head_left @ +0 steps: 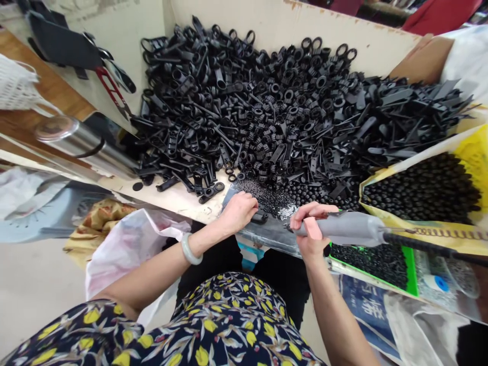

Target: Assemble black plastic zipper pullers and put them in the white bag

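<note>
Shirt this side of screws | right hand wrapped round driver, right of screws | left hand — fingers curled, can't tell if holding — and black part, left of screws

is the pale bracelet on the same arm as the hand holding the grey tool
No, the pale bracelet circles the left wrist, while the right hand holds the grey tool.

Pale wooden tabletop, left of centre. Cream upright panel along its back, upper centre; second cream panel, upper left. Brown wood-grained surface, far left. Light-grey floor, lower left.
</note>
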Available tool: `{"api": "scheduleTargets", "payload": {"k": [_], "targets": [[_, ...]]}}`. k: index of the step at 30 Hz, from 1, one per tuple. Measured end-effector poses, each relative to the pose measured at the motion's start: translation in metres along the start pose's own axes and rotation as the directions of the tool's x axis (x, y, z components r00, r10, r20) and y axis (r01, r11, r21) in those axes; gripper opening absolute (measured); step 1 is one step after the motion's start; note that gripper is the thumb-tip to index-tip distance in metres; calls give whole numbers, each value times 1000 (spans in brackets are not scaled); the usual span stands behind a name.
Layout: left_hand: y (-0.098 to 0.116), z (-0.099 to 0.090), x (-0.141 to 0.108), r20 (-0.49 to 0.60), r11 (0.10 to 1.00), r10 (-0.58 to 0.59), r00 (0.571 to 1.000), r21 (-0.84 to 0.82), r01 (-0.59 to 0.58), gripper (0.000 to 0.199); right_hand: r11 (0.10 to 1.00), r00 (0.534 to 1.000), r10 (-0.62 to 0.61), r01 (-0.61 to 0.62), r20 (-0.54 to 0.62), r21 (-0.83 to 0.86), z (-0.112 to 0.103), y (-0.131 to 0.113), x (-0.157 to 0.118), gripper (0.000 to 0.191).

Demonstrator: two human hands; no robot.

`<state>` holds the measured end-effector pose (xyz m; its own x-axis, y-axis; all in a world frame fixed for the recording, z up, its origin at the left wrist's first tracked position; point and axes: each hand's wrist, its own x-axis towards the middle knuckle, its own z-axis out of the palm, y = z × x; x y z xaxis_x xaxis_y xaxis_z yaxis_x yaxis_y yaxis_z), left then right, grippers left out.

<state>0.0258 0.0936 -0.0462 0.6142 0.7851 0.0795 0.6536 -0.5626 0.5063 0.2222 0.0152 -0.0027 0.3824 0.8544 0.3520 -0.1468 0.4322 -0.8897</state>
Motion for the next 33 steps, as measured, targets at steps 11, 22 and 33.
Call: {"api": "scheduleTargets", "payload": {"k": [11,22,33], "targets": [[9,-24,16,210,920,353,912,102,-379,27,1000,1000,-10,10,25,6,-6,8,-8,28],[-4,-36,11,-81,906,346,935,-230,-355,20,1000,1000,14,-13,-1,24,-7,11,-10,27],[38,31,-32,-407,930,-88,909,-362,-71,14,1000,1000,3,-3,18,-9,2,14,-7,27]]}}
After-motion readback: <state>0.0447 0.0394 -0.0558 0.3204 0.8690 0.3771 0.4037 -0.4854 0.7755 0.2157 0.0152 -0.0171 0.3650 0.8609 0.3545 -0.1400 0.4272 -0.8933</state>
